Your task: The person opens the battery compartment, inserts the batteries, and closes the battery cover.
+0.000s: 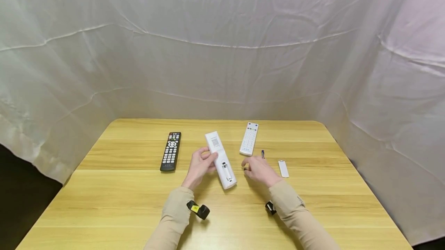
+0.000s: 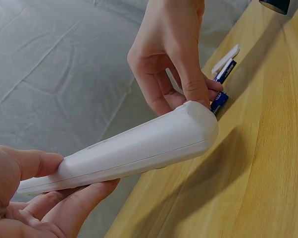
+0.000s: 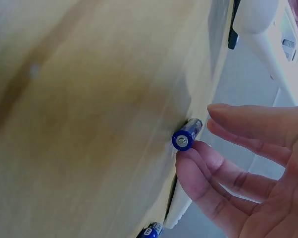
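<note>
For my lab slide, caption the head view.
Left hand holds a white remote, battery slot open; right hand near a loose battery; black remote at left.

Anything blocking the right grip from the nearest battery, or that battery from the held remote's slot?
Nothing visible. The battery lies beside the right grip; the slot in the held remote is open, and a white lid lies aside.

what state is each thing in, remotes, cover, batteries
white remote in left hand: back up, battery compartment open, apparently empty
other white remote: lying buttons up
black remote: lying buttons up
white cover: off, lying on table
near battery: loose, at right hand
far battery: loose, on table
</note>
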